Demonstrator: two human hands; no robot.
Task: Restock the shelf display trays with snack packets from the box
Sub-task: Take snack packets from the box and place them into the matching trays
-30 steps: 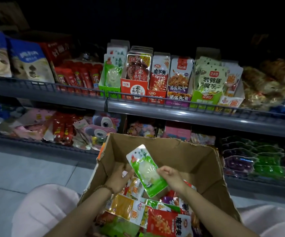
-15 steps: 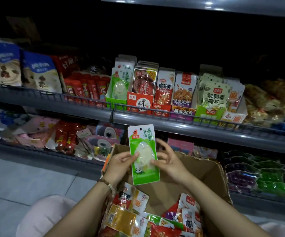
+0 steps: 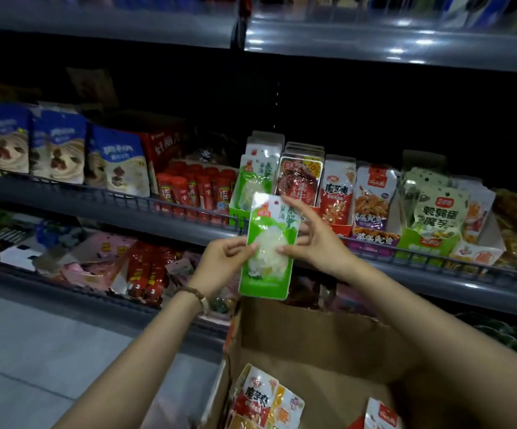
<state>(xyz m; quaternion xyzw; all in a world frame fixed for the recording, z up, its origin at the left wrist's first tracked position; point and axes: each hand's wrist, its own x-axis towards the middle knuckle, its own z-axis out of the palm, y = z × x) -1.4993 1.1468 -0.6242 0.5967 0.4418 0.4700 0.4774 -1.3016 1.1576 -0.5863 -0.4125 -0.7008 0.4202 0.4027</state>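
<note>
Head view has the green snack packet [image 3: 268,246] held upright at the centre of the frame, above the open cardboard box [image 3: 313,332] and just in front of the middle shelf [image 3: 127,212]. Both hands have it: the left hand [image 3: 220,261] pinches its left edge about halfway up, and the right hand [image 3: 313,239] pinches the right edge, thumb on the front and one finger reaching up to the top corner. From where I stand it looks a light thing, a flat sealed pouch with a clear window over pale, soft contents. The film catches the light, so I would guess it is slick, and it would likely flop if held by one corner alone. The side edges and the flat header at the top seem the best places to hold it, not the bulging middle. Directly behind it stands the green display tray [image 3: 235,213] with matching packets [image 3: 255,181] upright in it, so that is probably where it belongs. Other trays [image 3: 424,243] run to the right along the same shelf, with blue bags [image 3: 118,162] at the left. Loose packets [image 3: 257,397] lie in the box at the bottom of the frame. The room is dim, with shelves above and below and a pale floor [image 3: 34,351] at lower left
</note>
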